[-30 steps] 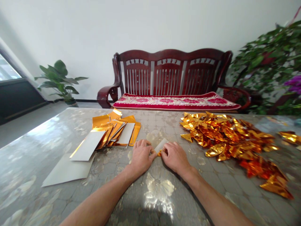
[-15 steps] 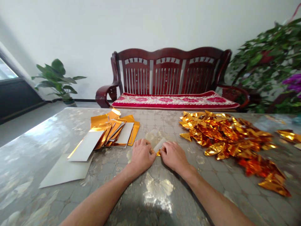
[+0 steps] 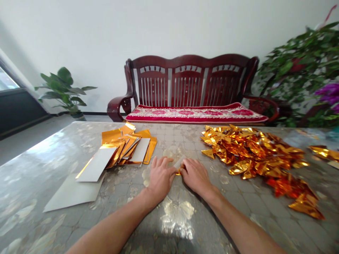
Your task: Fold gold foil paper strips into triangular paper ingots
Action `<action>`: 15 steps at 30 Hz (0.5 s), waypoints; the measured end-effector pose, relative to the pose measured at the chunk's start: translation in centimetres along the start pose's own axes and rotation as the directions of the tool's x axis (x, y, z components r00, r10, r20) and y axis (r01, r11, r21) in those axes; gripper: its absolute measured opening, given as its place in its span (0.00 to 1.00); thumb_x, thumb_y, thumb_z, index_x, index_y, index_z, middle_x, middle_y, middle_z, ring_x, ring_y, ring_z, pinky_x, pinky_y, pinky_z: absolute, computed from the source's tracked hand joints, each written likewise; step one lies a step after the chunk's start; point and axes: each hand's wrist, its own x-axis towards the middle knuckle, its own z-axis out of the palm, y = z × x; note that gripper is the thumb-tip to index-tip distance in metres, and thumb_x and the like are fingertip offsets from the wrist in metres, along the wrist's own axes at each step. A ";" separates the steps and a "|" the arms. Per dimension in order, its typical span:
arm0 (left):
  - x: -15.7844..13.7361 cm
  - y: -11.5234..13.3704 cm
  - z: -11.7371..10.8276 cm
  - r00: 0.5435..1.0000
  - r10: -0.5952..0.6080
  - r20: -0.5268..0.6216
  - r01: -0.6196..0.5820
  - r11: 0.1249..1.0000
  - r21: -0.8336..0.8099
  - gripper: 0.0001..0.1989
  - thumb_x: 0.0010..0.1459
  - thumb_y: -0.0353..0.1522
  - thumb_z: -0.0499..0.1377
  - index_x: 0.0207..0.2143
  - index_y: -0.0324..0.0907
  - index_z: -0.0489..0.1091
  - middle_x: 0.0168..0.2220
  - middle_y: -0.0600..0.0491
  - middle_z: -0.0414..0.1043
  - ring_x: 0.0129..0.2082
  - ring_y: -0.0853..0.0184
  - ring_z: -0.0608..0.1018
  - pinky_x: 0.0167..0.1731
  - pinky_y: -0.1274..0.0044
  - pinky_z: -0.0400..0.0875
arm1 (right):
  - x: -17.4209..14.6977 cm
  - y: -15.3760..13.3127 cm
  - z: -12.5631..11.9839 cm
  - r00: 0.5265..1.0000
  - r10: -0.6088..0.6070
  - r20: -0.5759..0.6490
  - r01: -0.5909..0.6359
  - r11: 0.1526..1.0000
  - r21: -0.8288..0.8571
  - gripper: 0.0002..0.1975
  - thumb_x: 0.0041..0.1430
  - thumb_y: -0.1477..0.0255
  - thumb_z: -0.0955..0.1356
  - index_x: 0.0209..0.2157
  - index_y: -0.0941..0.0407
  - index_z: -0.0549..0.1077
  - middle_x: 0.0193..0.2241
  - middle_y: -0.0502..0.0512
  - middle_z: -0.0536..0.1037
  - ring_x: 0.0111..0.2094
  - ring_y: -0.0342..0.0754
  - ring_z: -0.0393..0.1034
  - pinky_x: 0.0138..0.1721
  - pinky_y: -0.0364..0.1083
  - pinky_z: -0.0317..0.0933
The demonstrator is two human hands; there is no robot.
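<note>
A small piece of gold foil paper [image 3: 179,162], its pale backing facing up and a gold edge showing below, lies on the table between my two hands. My right hand [image 3: 195,174] is closed, its fingers and thumb pinching the paper's right side. My left hand [image 3: 162,176] lies with fingers stretched out and apart, its thumb reaching across to touch the paper. Both hands cover part of the paper, so its full shape is hidden. Left of them is a loose stack of gold foil sheets [image 3: 124,150]; to the right spreads a heap of folded gold foil pieces [image 3: 254,150].
The table [image 3: 111,225] has a glossy, flower-patterned cover. A pale sheet [image 3: 71,195] lies at the left. Clear plastic [image 3: 304,137] rests at the far right. Behind stand a wooden bench [image 3: 188,84] with a red cushion and potted plants [image 3: 65,90] at both sides.
My left hand has uncurled, its fingers now stretched and its thumb extended onto the paper. My right hand keeps its pinch. The view has shifted very slightly.
</note>
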 end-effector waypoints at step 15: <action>0.6 -0.8 0.1 0.852 0.513 0.108 -0.509 0.858 -0.062 0.11 0.66 0.25 0.50 0.46 0.39 0.69 0.49 0.47 0.73 0.59 0.62 0.69 0.61 0.68 0.65 | -0.2 1.6 0.5 0.988 -0.150 -0.021 0.148 0.986 -0.073 0.06 0.68 0.74 0.62 0.38 0.54 0.70 0.39 0.55 0.74 0.41 0.49 0.65 0.42 0.46 0.53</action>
